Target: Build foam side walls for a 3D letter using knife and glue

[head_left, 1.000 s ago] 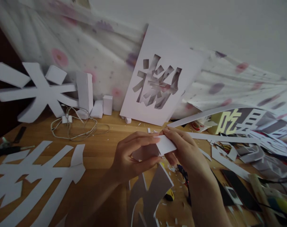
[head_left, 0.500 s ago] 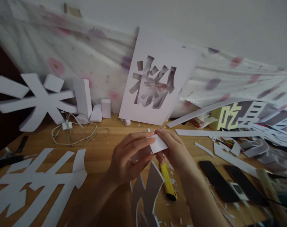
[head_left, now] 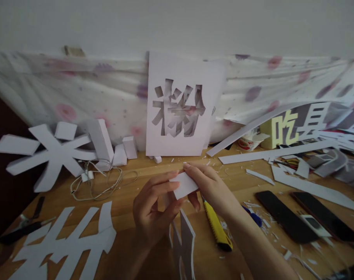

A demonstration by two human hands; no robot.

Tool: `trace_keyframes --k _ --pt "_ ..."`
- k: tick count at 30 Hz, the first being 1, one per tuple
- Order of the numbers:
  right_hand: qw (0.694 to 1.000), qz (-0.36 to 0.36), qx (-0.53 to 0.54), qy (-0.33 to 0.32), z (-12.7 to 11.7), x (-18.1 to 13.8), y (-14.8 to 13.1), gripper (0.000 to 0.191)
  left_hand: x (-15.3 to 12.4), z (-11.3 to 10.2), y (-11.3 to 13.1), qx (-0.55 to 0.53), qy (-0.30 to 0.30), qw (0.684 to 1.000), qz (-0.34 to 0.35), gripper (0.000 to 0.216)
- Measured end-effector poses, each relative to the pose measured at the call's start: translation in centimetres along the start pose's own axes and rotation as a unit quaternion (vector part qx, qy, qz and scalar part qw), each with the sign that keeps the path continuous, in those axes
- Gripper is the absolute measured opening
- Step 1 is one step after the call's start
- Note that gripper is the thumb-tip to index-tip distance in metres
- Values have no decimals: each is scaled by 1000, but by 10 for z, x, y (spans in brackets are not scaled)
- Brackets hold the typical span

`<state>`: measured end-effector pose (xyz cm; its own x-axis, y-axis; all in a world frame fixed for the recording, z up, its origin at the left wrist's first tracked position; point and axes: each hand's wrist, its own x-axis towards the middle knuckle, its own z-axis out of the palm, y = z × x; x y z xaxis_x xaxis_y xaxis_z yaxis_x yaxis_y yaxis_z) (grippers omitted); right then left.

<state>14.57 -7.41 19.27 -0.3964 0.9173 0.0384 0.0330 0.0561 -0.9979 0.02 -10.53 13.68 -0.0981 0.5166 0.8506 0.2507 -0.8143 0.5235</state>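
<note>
Over the middle of the wooden table, my left hand (head_left: 153, 210) and my right hand (head_left: 213, 188) grip a small white foam-board block (head_left: 185, 187) from both sides. Fingers cover its edges, and its flat top face shows between them. Below the hands a white cut-out foam-board piece (head_left: 188, 243) stands edge-up; whether it joins the block is hidden. Just right of it lies a yellow utility knife (head_left: 217, 227), its front end behind my right hand. To the left, a large flat cut-out board (head_left: 68, 239) rests on the table.
A white board with a cut-out character (head_left: 178, 146) leans at the back centre. At back left stand thick white letter pieces (head_left: 55, 155) and a tangled white cable (head_left: 103, 186). Two phones (head_left: 286, 216), foam strips (head_left: 243, 181), scraps and a paper cup (head_left: 249, 143) occupy the right side.
My view has levelled and turned, so the table scene appears rotated. Both hands still hold the white block, which now appears slightly lower and further left in view.
</note>
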Motion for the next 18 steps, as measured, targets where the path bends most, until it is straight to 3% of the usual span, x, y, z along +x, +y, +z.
trace_keyframes --k 8,11,15,18 --pt "996 7 94 -7 8 1 0 51 -1 -2 -2 29 35 999 23 31" --pt "992 18 125 -23 7 -2 4 52 -2 -4 -5 38 44 998 1 28" --pt "987 -11 151 -48 5 -6 10 40 -1 -4 -1 36 69 993 -90 20" --pt "981 -19 182 -59 6 -9 13 30 -1 -2 2 58 72 994 -61 21"
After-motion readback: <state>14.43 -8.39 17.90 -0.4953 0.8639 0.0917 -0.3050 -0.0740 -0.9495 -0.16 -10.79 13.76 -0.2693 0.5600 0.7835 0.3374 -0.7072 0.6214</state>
